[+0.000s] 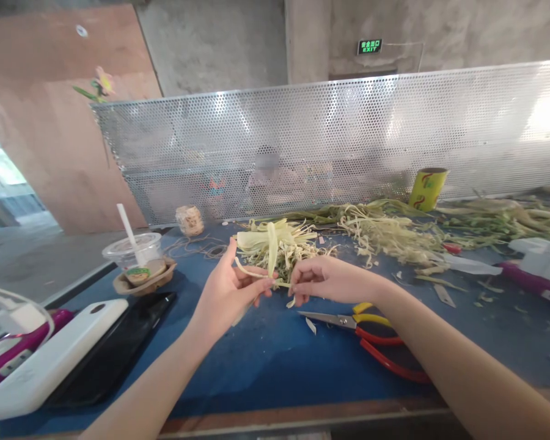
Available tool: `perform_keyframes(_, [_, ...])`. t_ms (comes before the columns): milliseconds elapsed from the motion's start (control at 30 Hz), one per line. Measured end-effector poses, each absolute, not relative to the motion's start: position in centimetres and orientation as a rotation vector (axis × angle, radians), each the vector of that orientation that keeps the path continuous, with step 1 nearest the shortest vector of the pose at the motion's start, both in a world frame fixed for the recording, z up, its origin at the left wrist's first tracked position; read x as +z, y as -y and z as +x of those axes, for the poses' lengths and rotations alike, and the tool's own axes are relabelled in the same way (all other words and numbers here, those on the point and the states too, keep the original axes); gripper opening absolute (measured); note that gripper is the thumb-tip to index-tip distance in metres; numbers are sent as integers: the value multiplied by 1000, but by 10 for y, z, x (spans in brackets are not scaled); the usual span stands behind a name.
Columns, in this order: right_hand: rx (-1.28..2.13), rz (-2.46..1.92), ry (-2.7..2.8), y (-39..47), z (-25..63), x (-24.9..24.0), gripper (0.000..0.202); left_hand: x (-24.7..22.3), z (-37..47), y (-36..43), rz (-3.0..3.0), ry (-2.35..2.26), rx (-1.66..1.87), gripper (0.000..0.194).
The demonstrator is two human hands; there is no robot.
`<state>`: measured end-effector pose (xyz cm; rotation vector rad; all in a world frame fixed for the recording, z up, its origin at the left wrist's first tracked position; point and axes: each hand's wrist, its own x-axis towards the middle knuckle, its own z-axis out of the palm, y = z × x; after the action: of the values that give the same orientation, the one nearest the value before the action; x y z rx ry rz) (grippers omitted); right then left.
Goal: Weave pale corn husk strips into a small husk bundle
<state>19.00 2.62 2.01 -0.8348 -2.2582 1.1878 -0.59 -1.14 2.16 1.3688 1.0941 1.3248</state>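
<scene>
Pale green plant strips (273,247) rise from between the fingers of my left hand (231,287), whose thumb and fingers are closed on them. My right hand (318,280) pinches the far end of a thin strip that stretches across from my left hand. Behind both hands lies a heap of curled, pale green and cream strips (297,247). Scissors (378,327) with red and yellow handles rest on the blue table (266,373), below my right hand, their blades pointing left. A small leaf scrap lies beside the blades.
At left are a lidded cup (137,250) with a straw in a cardboard holder, a white device (59,354), a black phone (114,348) and a purple power strip. A twine roll (189,220), a yellow tube (428,189) and more plant strips (394,235) sit near the perforated metal screen (302,146).
</scene>
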Motion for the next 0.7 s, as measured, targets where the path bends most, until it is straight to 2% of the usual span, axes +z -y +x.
perform_keyframes(100, [1136, -790, 2246, -22, 185, 18, 35, 23, -4, 15, 1412, -1095, 1240, 104])
perform_keyframes(267, [1347, -605, 1983, -21, 165, 2, 45, 26, -1, 19, 1592, -1137, 1179, 101])
perform_keyframes(533, [1195, -704, 1852, -20, 156, -6, 16, 20, -3, 17, 1666, -1363, 1445, 116])
perform_keyframes(700, [1292, -755, 1791, -19, 155, -7, 20, 17, -7, 12, 1715, -1390, 1606, 110])
